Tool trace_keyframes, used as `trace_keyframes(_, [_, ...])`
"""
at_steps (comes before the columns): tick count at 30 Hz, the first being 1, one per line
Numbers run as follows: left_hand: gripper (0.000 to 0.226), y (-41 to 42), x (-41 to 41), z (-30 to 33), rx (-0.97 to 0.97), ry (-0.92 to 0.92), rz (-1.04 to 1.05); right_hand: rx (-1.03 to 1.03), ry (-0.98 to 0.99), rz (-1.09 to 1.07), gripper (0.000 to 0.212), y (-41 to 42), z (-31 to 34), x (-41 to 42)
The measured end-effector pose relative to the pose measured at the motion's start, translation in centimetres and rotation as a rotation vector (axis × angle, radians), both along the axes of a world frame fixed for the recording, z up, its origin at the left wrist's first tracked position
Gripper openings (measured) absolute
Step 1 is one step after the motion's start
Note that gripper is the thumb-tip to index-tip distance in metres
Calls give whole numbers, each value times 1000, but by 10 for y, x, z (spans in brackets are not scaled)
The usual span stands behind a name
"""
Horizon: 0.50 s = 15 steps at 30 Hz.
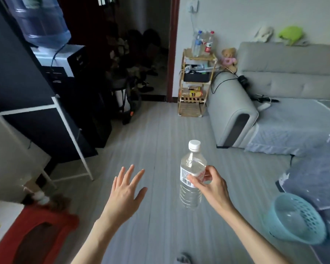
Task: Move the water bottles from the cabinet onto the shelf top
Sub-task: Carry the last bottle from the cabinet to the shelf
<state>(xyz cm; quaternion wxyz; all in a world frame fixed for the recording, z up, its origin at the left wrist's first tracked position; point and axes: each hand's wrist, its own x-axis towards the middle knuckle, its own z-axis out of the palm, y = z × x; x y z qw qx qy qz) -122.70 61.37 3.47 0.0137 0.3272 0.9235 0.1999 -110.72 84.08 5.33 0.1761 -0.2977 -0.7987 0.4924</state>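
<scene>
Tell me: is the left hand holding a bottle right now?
No: the left hand is open with fingers spread and empty, while the right hand grips the water bottle.

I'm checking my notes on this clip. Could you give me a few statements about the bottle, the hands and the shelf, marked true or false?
1. The right hand holds a water bottle in its grip. True.
2. The bottle's cap is off. False: a white cap is on.
3. The left hand holds a second bottle. False: it is open and holds nothing.
4. Bottles already stand on top of the wooden shelf. True.
</scene>
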Motion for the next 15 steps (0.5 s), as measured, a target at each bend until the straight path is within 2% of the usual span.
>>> trace_keyframes(10, [58,181,-174,4,-27,-48,-34,-45,-1,-10,48,185,-11,-164])
trace_keyframes(15, [58,261,-253,18,-14,-68,-32,-67,20,-20,39,272,2,-244])
